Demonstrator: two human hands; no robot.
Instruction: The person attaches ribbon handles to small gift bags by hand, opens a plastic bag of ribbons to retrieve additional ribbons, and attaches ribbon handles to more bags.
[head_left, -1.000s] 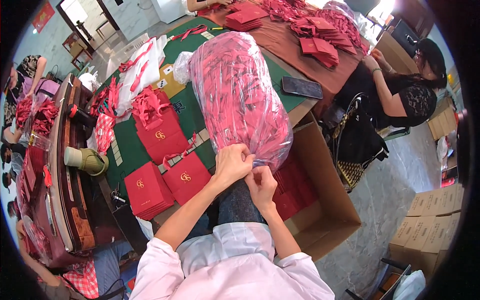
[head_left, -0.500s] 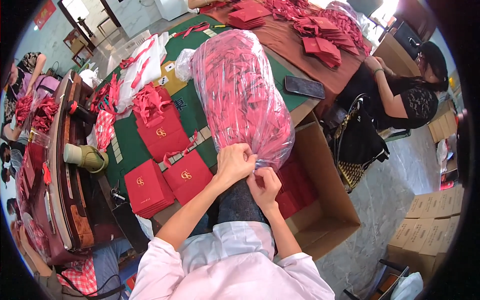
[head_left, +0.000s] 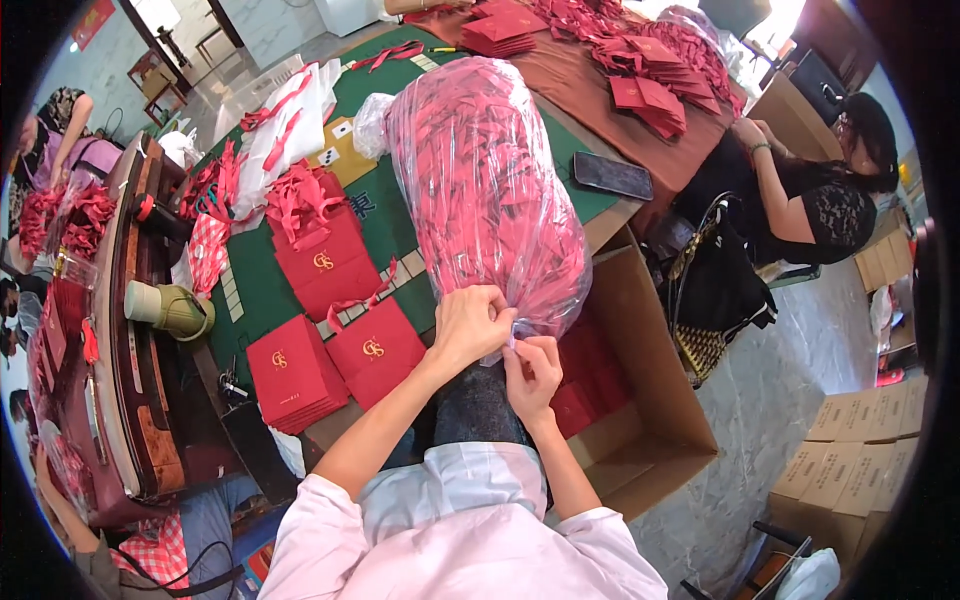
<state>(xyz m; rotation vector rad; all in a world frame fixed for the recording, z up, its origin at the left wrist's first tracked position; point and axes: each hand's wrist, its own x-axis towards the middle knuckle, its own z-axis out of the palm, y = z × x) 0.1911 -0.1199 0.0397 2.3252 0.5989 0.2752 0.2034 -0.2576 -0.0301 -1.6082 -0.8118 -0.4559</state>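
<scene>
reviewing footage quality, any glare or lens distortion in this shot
Head view: white highlights streak the clear plastic bag; same head view: sheen on the grey floor, upper right blown out; head view again: the edge of the brown table bows, corners go black.

The scene is brightly lit, with blown-out glare at the upper right. White highlights streak the clear plastic bag (head_left: 490, 190), and the floor (head_left: 835, 345) carries a pale sheen. Shadow dims the cardboard box's (head_left: 676, 385) interior. The centre looks sharp; black vignetting, bluish fringing and curved edges mark the rim.
</scene>
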